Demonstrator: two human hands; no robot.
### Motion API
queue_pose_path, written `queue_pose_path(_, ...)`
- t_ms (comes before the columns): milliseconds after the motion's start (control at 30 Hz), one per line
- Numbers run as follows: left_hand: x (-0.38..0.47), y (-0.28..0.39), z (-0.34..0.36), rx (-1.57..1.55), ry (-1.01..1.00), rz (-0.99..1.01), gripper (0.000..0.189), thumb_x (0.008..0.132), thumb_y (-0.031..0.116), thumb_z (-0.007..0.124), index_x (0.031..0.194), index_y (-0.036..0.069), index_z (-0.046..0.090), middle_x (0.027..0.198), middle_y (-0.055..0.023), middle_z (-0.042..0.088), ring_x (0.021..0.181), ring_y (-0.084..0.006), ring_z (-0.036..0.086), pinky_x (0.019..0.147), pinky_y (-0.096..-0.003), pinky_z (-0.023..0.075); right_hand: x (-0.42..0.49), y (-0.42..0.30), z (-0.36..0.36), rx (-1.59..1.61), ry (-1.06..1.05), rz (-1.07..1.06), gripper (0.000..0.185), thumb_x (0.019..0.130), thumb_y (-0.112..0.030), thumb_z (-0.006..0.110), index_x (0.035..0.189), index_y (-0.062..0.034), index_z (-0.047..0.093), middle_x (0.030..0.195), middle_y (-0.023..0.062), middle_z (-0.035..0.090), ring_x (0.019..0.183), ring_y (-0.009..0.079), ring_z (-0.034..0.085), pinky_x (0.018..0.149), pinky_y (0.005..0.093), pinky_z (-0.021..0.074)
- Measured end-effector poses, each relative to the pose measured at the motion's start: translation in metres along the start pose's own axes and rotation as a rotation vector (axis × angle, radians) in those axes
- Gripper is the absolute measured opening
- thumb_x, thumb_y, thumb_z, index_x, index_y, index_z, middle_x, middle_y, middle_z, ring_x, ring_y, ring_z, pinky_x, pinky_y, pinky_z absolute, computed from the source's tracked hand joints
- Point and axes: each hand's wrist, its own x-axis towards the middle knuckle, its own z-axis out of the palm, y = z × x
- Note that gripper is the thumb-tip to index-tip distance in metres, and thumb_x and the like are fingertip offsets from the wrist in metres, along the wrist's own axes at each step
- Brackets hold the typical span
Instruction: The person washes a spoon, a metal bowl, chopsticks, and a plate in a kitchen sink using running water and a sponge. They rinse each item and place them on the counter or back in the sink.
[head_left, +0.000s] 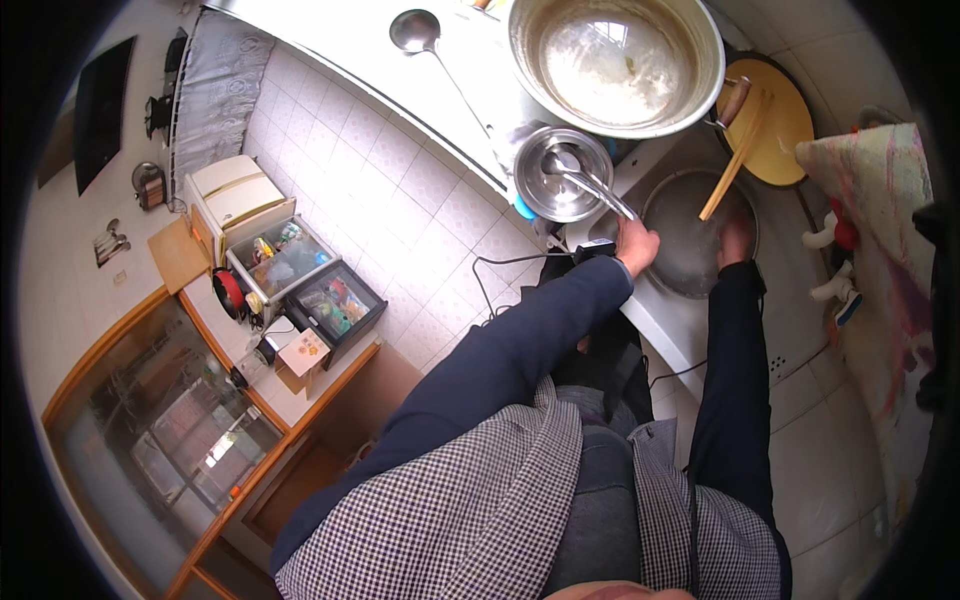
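Observation:
My left hand (636, 246) is curled at the left rim of a round grey metal pot (686, 259), which sits in the sink. My right hand (735, 238) reaches down inside the pot's right side, blurred, its fingertips hidden in cloudy grey contents. A pair of wooden chopsticks (735, 161) slants from a round yellow board (787, 142) to above the pot. Just beyond my left hand stands a small stainless steel bowl (526, 176). A metal spoon (589, 186) rests in it, its handle tip ending close to that hand.
A large pot (615, 67) with shiny wet contents stands on the white counter (337, 30). A long-handled ladle (415, 31) lies beside it. Taps (832, 289) and a hanging cloth (877, 225) are at right. A black cable (517, 259) hangs near my left sleeve. Open freezer drawers (281, 255) stand at left.

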Motion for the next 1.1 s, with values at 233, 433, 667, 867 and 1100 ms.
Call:
queue_pose_path(233,0.027,-0.005,0.011,-0.027,-0.068,-0.154,0.053,0.075,0.006,0.058,0.126,-0.007,0.050,0.118,-0.0323,0.058,0.114,-0.0441,0.056,0.098,-0.0433,0.0453,-0.016,0.006,-0.024,-0.393,-0.289,-0.025,0.060,0.093,-0.024,0.063,0.145,-0.0068,0.039,0.142,0.0125,0.049,0.123,0.0216,0.049,0.101,0.0364,0.0391)
queue_pose_path(433,0.046,-0.035,0.043,0.188,0.050,0.000,0.035,0.072,0.010,0.063,0.106,-0.001,0.065,0.102,-0.0264,0.066,0.103,-0.0439,0.061,0.091,-0.0454,0.0490,-0.034,0.028,-0.028,-0.914,-0.111,-0.793,0.060,0.074,-0.015,0.072,0.131,-0.0063,0.056,0.139,0.0221,0.047,0.128,0.0376,0.043,0.106,0.0475,0.0359)
queue_pose_path(667,0.052,-0.034,0.044,0.125,-0.115,-0.138,0.036,0.075,0.012,0.060,0.107,-0.003,0.065,0.108,-0.0284,0.065,0.108,-0.0424,0.060,0.092,-0.0427,0.0482,-0.065,0.033,-0.011,-1.015,-0.254,-0.610,0.043,0.074,-0.011,0.073,0.115,-0.0022,0.063,0.123,0.0224,0.055,0.118,0.0384,0.051,0.101,0.0458,0.0408)
queue_pose_path(867,0.049,-0.027,0.038,0.173,-0.082,0.010,0.028,0.073,0.010,0.059,0.095,-0.006,0.067,0.098,-0.0288,0.066,0.098,-0.0443,0.063,0.086,-0.0444,0.0507,-0.079,0.043,-0.029,-0.890,-0.285,-0.558,0.032,0.074,-0.007,0.073,0.103,0.0031,0.064,0.108,0.0206,0.060,0.101,0.0374,0.060,0.090,0.0404,0.0478)
queue_pose_path(1100,0.048,-0.039,0.045,0.092,-0.028,0.089,0.025,0.068,0.011,0.059,0.082,-0.008,0.066,0.085,-0.0308,0.065,0.087,-0.0459,0.065,0.076,-0.0459,0.0524,-0.088,0.040,-0.057,-0.733,-0.289,-0.515,0.030,0.076,-0.004,0.071,0.103,0.0044,0.062,0.108,0.0178,0.059,0.103,0.0321,0.060,0.091,0.0375,0.0466)
